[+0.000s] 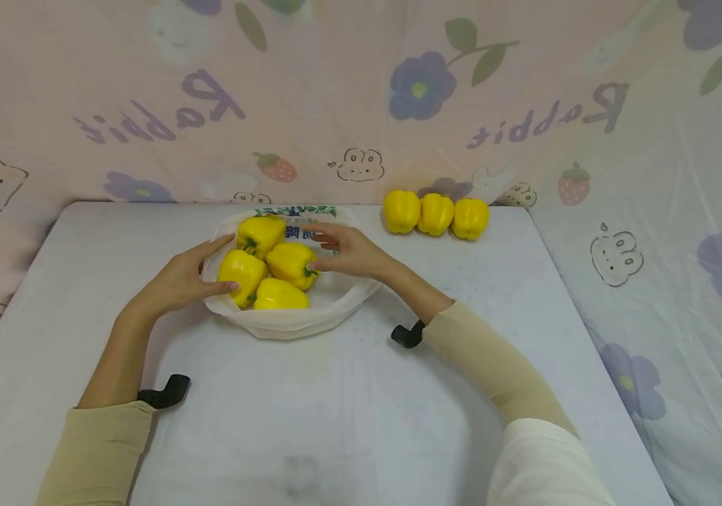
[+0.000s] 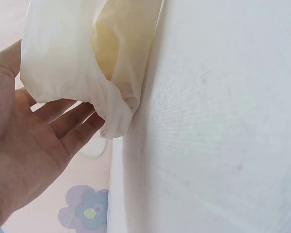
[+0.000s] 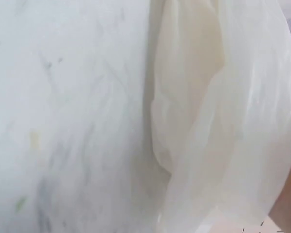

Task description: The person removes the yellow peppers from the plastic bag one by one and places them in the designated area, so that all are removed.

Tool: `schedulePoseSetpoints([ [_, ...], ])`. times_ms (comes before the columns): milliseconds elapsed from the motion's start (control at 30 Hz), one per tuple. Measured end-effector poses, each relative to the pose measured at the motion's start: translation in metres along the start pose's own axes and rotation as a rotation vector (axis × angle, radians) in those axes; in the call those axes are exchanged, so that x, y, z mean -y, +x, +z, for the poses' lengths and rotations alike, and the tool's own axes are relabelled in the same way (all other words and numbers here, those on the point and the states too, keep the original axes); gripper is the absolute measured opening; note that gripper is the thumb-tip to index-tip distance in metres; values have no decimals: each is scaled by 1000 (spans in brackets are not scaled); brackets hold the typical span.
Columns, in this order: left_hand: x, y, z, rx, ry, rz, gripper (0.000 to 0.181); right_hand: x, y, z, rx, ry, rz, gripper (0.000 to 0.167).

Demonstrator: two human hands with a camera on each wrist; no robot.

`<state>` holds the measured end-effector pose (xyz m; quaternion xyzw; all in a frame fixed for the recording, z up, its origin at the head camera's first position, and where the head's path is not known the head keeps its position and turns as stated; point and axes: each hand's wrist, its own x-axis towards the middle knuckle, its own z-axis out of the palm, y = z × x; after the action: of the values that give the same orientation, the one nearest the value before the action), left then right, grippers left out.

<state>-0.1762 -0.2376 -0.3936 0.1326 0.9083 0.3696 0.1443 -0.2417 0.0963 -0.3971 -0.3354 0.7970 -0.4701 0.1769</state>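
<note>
Closest in, past a bare stretch of counter (image 1: 272, 422), comes the folded rim of a white bag (image 1: 291, 327), thin and limp; it would likely crumple under a pull, so I would gather several layers together, ideally at both sides. Just inside lies the front pepper (image 1: 281, 294), on its side and partly hidden by the rim. Behind it sit the left pepper (image 1: 242, 274) and the right pepper (image 1: 291, 263), with the back pepper (image 1: 261, 234) beyond. All look glossy, firm and probably light for their bulk; smooth skins may slip, and hard squeezing could bruise or crack them. Best cup each round its lobed sides, rather than tug the stem.

At the bag's left side, the left hand (image 1: 182, 281) has its grip spread, thumb and fingers apart around the rim, clamped on nothing. The right hand (image 1: 356, 254) reaches over the opposite side, its grip likewise apart; whether its thumb touches the right pepper, I cannot tell.

Farther off, three more peppers (image 1: 435, 214) stand in a row before the printed cloth (image 1: 310, 105).
</note>
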Motion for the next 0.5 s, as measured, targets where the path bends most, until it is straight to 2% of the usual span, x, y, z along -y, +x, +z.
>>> schedulePoseSetpoints([
  [267,1,1,-1,14,-21,-23,98,-1,15,14,17,-55,11,75],
  [500,0,1,-2,26,-30,-31,98,3,19,21,65,-112,150,81],
])
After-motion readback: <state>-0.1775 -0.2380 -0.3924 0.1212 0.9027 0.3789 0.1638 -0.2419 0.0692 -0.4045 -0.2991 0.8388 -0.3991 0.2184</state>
